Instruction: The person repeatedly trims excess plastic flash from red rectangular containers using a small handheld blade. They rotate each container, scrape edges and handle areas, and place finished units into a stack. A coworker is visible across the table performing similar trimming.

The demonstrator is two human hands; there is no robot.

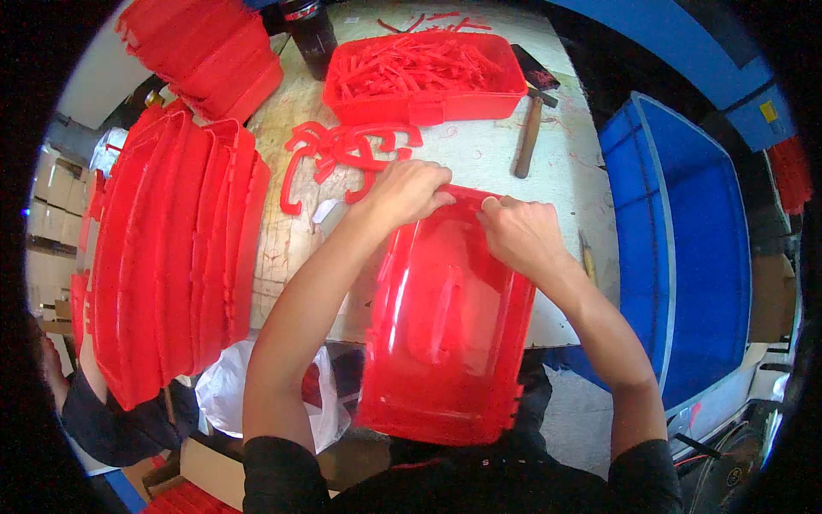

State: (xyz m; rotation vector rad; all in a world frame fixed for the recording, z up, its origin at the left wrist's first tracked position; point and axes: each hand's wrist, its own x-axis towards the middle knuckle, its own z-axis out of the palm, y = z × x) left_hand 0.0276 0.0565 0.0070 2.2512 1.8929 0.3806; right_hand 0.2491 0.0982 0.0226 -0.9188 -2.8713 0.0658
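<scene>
A shiny red plastic box lid [441,343] hangs in front of me, its far end over the table and its near end over my lap. My left hand [413,190] is closed over its far left corner, fingers curled on the edge. At the far right corner my right hand [524,230] grips the same edge, its thumb toward the middle. Just beyond my left hand lie several curved red handles [330,152] in a loose heap. What my fingers touch on the lid's underside is hidden.
A red tub [385,109] heaped with thin red strips stands at the back, a black bottle [310,41] beside it. A hammer [528,137] lies right of it. Stacked red shells [175,248] rise at left; a blue crate [706,248] stands at right. Another person's sleeve [111,424] shows lower left.
</scene>
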